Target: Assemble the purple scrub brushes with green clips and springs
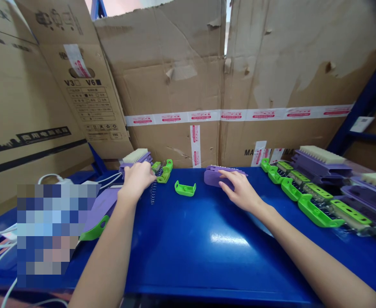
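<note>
My left hand (138, 179) reaches to the far left of the blue table (190, 244), fingers curled over a purple brush with pale bristles (136, 157). Beside it lie a green assembly (162, 170) and a small metal spring (153, 192). My right hand (241, 188) rests on a flat purple brush body (214, 175) near the middle of the table's back edge, fingers laid over it. A loose green clip (185, 188) lies between both hands.
A row of green handle assemblies (306, 194) runs along the right side, with purple bristled brushes (322, 160) stacked behind. Cardboard boxes (188, 85) wall in the back and left. White cables (1, 248) and a purple part with a green handle (98, 218) lie at left.
</note>
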### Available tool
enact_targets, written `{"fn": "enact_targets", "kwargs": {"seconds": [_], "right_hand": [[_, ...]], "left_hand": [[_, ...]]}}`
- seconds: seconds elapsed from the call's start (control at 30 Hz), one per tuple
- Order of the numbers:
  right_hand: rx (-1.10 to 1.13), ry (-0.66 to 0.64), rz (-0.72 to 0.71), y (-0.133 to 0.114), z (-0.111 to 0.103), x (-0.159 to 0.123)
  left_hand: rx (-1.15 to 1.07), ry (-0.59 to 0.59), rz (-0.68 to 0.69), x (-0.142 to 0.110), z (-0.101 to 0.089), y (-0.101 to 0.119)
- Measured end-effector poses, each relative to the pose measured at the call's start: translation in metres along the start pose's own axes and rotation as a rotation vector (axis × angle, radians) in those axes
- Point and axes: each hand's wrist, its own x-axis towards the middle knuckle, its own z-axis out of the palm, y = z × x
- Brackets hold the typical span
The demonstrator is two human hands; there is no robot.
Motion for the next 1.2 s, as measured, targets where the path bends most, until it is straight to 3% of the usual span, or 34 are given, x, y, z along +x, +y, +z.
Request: {"fn": "enact_targets", "kwargs": {"seconds": [0.4, 0.73, 1.2], "right_hand": [[-0.005, -0.002, 0.003, -0.001, -0.001, 0.001], [-0.031, -0.019, 0.0, 0.001, 0.0, 0.0], [-0.04, -0.021, -0.005, 0.0, 0.0, 0.0]], "left_hand": [[-0.058, -0.029, -0.207, 0.012, 0.026, -0.01], [-0.086, -0.042, -0.241, 0.017, 0.039, -0.008], [-0.036, -0.155, -0.253, 0.014, 0.027, -0.01]]}}
